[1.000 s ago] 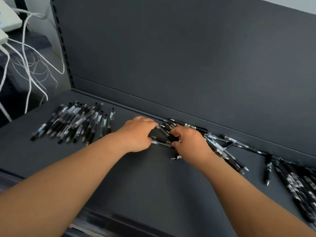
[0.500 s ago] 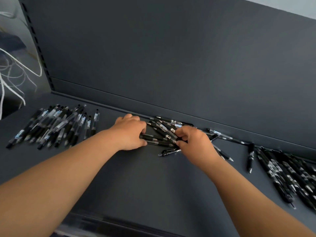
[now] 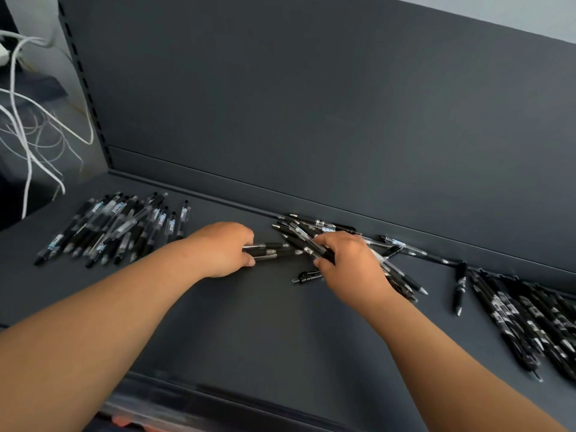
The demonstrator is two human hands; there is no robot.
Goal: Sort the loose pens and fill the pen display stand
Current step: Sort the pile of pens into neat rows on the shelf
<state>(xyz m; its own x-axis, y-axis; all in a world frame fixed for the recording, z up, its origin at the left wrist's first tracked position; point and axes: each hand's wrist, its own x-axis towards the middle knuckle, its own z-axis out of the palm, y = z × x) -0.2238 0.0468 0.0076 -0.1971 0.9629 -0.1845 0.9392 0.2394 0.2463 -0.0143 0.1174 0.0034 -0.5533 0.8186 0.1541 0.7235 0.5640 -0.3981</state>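
A loose heap of black pens [image 3: 314, 227] lies on the dark shelf against the back panel. My left hand [image 3: 223, 249] grips two or three pens [image 3: 274, 251] that stick out to the right of its fingers. My right hand [image 3: 349, 263] curls round a pen [image 3: 307, 244] pulled from the heap, with more pens under and behind the hand. A sorted row of pens with clear barrels [image 3: 118, 227] lies at the left. Another sorted group of black pens with white print [image 3: 526, 319] lies at the right.
A single pen [image 3: 459, 286] lies apart between the heap and the right group, and a small black pen part [image 3: 307, 276] sits in front of my right hand. White cables [image 3: 28, 141] hang beyond the shelf's left end. The shelf's front edge [image 3: 218, 391] is near me.
My left hand has drawn slightly left with its pens. My right hand has closed round a pen in the heap. The view has shifted right and back again.
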